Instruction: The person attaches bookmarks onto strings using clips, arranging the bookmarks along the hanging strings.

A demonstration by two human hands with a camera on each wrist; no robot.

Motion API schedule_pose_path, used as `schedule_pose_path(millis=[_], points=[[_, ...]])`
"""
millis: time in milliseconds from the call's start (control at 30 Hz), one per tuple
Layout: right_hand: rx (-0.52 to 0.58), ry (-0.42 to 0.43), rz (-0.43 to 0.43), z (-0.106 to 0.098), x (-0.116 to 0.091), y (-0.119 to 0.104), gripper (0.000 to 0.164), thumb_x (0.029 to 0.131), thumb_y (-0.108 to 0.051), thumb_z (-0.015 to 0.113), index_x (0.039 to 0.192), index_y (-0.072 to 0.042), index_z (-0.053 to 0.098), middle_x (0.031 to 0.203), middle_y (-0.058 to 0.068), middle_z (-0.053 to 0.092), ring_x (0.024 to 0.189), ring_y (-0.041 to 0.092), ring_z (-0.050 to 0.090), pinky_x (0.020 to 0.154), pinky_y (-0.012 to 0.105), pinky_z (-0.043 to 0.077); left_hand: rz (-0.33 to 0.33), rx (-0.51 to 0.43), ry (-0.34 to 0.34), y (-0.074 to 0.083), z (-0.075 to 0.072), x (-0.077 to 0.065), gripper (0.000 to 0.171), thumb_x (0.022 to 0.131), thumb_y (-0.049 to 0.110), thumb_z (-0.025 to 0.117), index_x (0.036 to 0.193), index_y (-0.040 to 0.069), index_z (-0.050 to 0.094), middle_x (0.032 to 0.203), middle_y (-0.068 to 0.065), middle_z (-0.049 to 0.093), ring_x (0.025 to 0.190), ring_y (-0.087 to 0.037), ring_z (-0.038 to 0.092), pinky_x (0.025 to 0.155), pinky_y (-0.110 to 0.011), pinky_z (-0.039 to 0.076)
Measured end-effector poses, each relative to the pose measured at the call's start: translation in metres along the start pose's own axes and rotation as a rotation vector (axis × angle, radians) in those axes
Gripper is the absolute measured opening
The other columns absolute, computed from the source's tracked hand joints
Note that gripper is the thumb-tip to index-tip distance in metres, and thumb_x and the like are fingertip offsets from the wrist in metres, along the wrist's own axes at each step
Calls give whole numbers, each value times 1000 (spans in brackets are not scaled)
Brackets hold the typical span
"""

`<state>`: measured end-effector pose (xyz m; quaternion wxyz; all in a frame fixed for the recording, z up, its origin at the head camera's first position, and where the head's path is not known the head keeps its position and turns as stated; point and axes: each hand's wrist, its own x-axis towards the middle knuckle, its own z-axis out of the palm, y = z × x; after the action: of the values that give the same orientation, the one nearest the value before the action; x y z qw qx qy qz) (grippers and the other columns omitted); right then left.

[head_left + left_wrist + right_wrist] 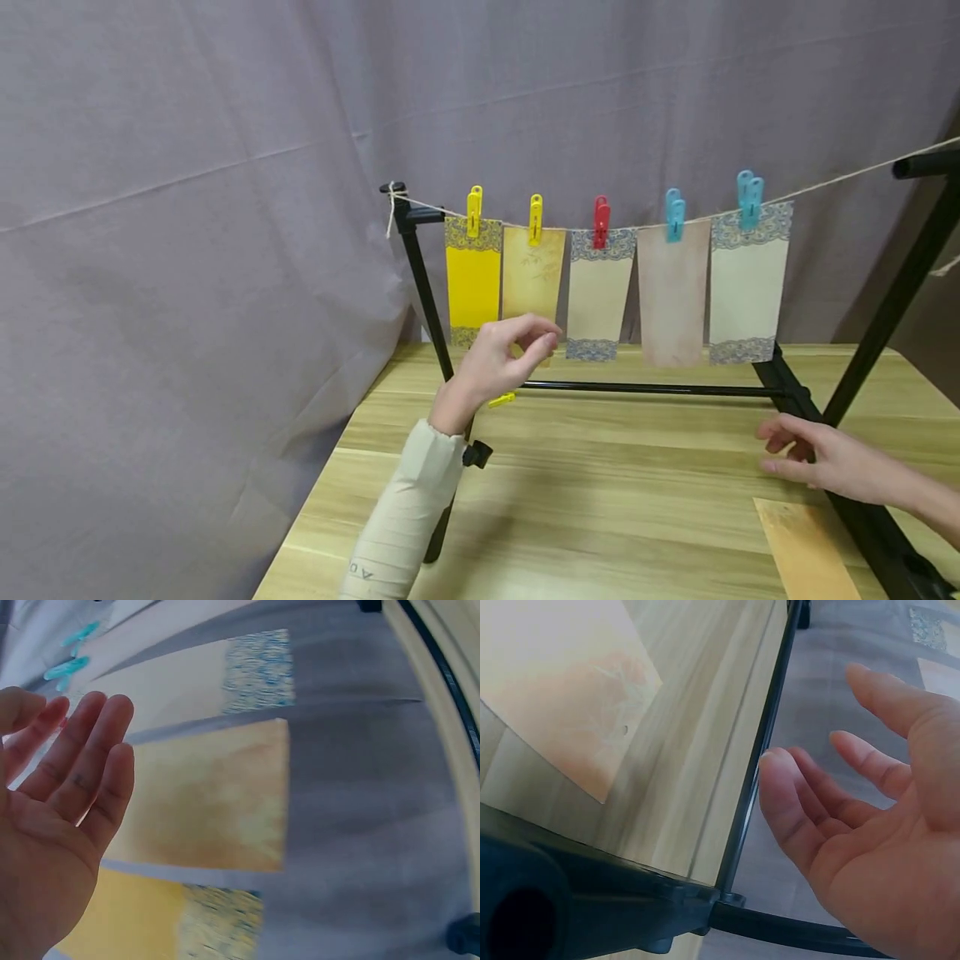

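Observation:
My left hand [504, 357] is raised in front of the hanging paper cards, its fingers loosely bent and holding nothing. Right behind it hangs a tan card with a bamboo print [531, 271], clipped by a yellow clothespin [536, 218]. A bright yellow card [473, 283] hangs beside that one, under another yellow clothespin [474, 210]. My right hand [825, 457], also bare of any object with fingers relaxed, hovers near the right leg of the black frame. Below it an orange-tan card [804, 546] lies on the wooden table [630, 500].
Farther right on the string [847, 175] hang a blue-patterned card [597, 292] under a red clothespin [602, 222], a pinkish card [672, 300] and a white patterned card [748, 292] under blue clothespins. A loose yellow clothespin [501, 400] shows below my left hand. A black crossbar [652, 388] spans the frame.

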<state>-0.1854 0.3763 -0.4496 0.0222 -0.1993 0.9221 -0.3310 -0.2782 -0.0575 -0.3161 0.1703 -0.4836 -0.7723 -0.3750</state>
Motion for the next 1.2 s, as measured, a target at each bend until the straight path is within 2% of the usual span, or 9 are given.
schedule_pose_path(millis=[167,400,600,833,967,1100,1200], points=[[-67,11,27,4,-4,3,40,93,-20,67,123,2,52,107,15,59,77,-7,53,57,23,46,-86,28,-52,-12,9,-15,18,100,22,56,107,13,70,91,0,73,71,-2,61,66,-20,53],[-35,-59,61,11,-7,10,47,94,-24,66,127,5,49,115,24,55,80,-9,51,60,23,46,-191,73,-78,-30,20,-33,16,99,23,57,106,15,70,89,1,73,69,-2,59,65,-18,51],[-60,-112,56,14,-9,15,47,93,-22,67,125,8,49,111,20,58,81,-11,49,62,22,47,-309,124,-133,-48,31,-46,18,100,26,57,109,17,69,91,0,74,70,-1,61,67,-17,50],[-117,-141,4,18,-15,18,42,91,-24,69,120,2,53,108,13,61,82,-8,51,61,22,46,-450,174,-186,-65,44,-55,18,100,29,55,110,21,67,95,5,73,82,-4,66,74,-21,52],[-105,-201,87,19,-15,19,52,91,-31,69,126,2,51,116,16,61,84,-2,55,63,22,47,-506,210,-224,-73,52,-60,16,99,27,57,111,21,66,99,4,73,85,-8,66,75,-23,52],[-140,-229,136,20,-14,19,58,87,-38,72,126,-1,52,118,16,60,88,7,59,65,25,48,-575,222,-266,-80,60,-65,23,100,28,57,121,20,64,114,-4,71,102,-18,68,83,-30,55],[-220,-201,75,22,-15,19,55,83,-42,74,121,-6,55,116,12,61,90,14,60,66,26,48,-641,232,-287,-87,64,-67,30,100,29,57,128,18,61,127,-9,66,114,-25,64,90,-37,54]])
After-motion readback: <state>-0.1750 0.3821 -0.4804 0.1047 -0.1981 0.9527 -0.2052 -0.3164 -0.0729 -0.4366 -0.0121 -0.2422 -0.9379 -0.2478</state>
